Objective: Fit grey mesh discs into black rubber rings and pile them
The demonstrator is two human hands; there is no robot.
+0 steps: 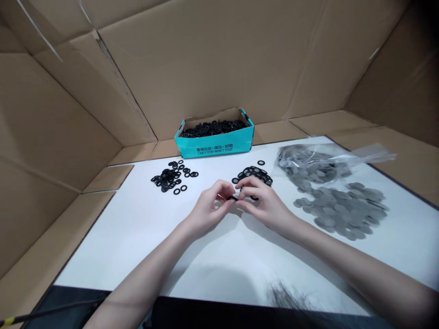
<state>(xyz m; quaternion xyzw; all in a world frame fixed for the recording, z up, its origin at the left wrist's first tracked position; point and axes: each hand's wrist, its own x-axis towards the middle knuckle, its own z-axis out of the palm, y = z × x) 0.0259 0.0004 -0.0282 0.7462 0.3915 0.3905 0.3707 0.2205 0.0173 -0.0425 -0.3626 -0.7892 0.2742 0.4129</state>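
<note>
Between the fingertips of both hands is a small black ring (232,198), held just above the white tabletop. My left hand (213,204) pinches it from the left with thumb and fingers. From the right, my right hand (256,197) also closes its thumb and fingertips on it. Whether anything sits inside the ring is too small to tell. Just beyond my right hand lies a pile of black rings with grey centres (254,173), partly hidden by the fingers. A loose heap of open black rings (167,177) lies farther left.
A turquoise box (216,147) full of black rings stands at the back. On the right, many grey discs (343,208) lie spread out, with a clear plastic bag (315,162) of discs behind them. Cardboard walls (212,59) surround the white table (126,237).
</note>
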